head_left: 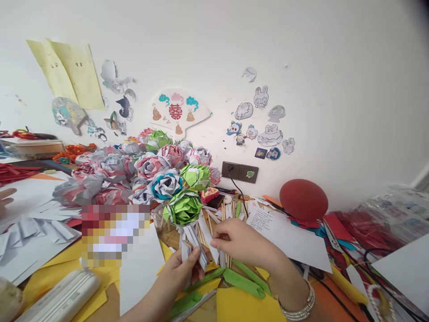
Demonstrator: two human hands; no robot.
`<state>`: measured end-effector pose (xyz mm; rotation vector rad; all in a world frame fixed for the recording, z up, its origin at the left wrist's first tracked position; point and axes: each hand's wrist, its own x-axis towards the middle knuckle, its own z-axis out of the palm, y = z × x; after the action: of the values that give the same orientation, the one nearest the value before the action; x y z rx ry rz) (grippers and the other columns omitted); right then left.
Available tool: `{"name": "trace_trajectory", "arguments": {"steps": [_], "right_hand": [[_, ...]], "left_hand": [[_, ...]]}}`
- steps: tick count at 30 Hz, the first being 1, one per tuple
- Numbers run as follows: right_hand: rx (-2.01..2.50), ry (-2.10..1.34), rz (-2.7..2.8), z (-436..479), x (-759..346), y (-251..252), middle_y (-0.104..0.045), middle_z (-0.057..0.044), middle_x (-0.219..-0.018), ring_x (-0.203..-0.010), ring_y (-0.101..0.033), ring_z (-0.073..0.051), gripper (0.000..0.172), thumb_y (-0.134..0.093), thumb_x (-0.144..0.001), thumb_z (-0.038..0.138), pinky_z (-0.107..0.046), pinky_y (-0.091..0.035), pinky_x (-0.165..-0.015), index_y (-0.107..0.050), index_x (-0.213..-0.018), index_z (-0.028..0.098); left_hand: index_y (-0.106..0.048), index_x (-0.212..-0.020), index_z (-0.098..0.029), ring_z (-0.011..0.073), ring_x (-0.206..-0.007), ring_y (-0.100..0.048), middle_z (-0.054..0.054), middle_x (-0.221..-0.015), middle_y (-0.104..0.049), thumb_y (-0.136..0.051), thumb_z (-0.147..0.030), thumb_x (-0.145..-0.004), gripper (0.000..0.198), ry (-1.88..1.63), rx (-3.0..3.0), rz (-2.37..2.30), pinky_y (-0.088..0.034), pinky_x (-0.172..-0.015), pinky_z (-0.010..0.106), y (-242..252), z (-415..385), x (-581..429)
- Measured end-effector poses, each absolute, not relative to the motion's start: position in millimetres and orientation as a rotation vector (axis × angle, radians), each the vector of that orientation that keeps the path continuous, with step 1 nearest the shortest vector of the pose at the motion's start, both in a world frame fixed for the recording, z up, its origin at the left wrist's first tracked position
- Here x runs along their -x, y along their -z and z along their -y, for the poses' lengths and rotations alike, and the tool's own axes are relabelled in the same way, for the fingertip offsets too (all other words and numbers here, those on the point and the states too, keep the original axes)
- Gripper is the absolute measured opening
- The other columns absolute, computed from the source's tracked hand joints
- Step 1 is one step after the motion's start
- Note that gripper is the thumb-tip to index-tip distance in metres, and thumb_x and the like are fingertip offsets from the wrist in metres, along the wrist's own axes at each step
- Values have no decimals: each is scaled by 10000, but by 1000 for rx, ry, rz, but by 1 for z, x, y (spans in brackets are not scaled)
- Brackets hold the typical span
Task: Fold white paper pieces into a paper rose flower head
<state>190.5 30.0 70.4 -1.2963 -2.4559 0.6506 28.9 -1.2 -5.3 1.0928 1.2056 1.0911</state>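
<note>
My left hand (187, 264) is closed around a bundle of folded white paper strips (192, 243), which stands up between thumb and fingers. Just to the right, my right hand (231, 239) hovers with curled fingers, thumb and index finger drawn together; anything between them is too small to make out. A beaded bracelet (298, 304) circles the right wrist. Directly beyond the bundle sits a green folded-paper flower (184, 206). Folded green paper strips (243, 281) lie below the hands, over yellow paper (248, 306). Thin wooden sticks (228, 217) lie behind the hands.
Many paper flowers (117, 163) are heaped at the back left. Folded white pieces (36, 228) lie left, near another person's hand (6, 197). A white power strip (63, 297) is front left. Rightward are a written sheet (284, 237), a red balloon (303, 199) and scissors (331, 235).
</note>
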Motion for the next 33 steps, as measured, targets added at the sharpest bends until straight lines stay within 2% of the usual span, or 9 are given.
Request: {"name": "trace_trajectory", "arguments": {"steps": [8, 15, 18, 19, 21, 23, 24, 27, 33], "right_hand": [[1363, -518, 2588, -17, -177, -75, -465, 39, -553, -520, -393, -97, 239, -494, -795, 256, -219, -208, -458, -508, -569, 181], [1412, -315, 2714, -12, -168, -75, -614, -32, -662, -625, -545, -171, 288, -377, -873, 229, -253, -237, -484, -601, -700, 173], [1374, -520, 2505, -14, -174, -75, -654, -29, -798, -728, -589, -193, 239, -422, -868, 317, -257, -345, -572, -605, -984, 216], [1319, -609, 2460, -15, -177, -75, -655, -37, -922, -816, -594, -209, 326, -476, -843, 367, -269, -382, -635, -538, -1137, 241], [1167, -766, 2484, -17, -184, -74, -532, -73, -1242, -1078, -513, -255, 733, -617, -728, 477, -317, -395, -819, -307, -1358, 268], [1030, -869, 2597, -18, -188, -73, -289, -95, -1442, -1280, -305, -285, 1047, -705, -595, 551, -357, -293, -988, -137, -1422, 254], [995, -889, 2638, -18, -189, -72, -194, -98, -1479, -1325, -213, -286, 1122, -718, -564, 567, -368, -232, -1035, -86, -1430, 239], [979, -873, 2669, -17, -187, -69, -132, -109, -1493, -1348, -148, -274, 1144, -717, -577, 555, -375, -177, -1068, -41, -1433, 211], [984, -701, 2631, -17, -181, -67, -357, -137, -1397, -1261, -336, -289, 1051, -758, -569, 412, -382, -293, -1000, -179, -1415, 182]], "left_hand": [[-517, -455, -183, 116, -412, -446, 23, -398, -572, -544, -727, -578, 558, -987, -1287, -1142, -329, -456, 228, 14, -4, -24], [-523, -537, -183, 99, -312, -435, 19, -364, -577, -541, -722, -599, 542, -943, -1237, -981, -307, -379, 215, 25, -9, -25], [-558, -538, -162, 105, -314, -477, 21, -354, -566, -579, -668, -622, 514, -891, -1167, -876, -312, -378, 209, 17, -1, -28], [-567, -539, -156, 105, -314, -485, 22, -353, -564, -588, -651, -631, 504, -878, -1137, -859, -305, -373, 205, 15, 2, -28], [-567, -552, -155, 90, -292, -463, 10, -358, -561, -608, -629, -632, 482, -908, -1048, -849, -271, -348, 191, 13, 7, -29], [-555, -568, -159, 61, -254, -400, -9, -353, -552, -634, -620, -613, 470, -945, -963, -842, -224, -322, 176, 14, 9, -28], [-553, -578, -158, 45, -241, -365, -15, -347, -545, -639, -615, -613, 466, -957, -933, -839, -197, -315, 168, 15, 9, -28], [-566, -610, -144, 21, -235, -313, -14, -343, -539, -632, -587, -647, 449, -929, -911, -821, -145, -313, 157, 18, 8, -24], [-577, -780, -158, 32, -257, -333, -25, -417, -561, -626, -593, -648, 456, -874, -878, -776, -143, -314, 167, 12, 9, -24]]}}
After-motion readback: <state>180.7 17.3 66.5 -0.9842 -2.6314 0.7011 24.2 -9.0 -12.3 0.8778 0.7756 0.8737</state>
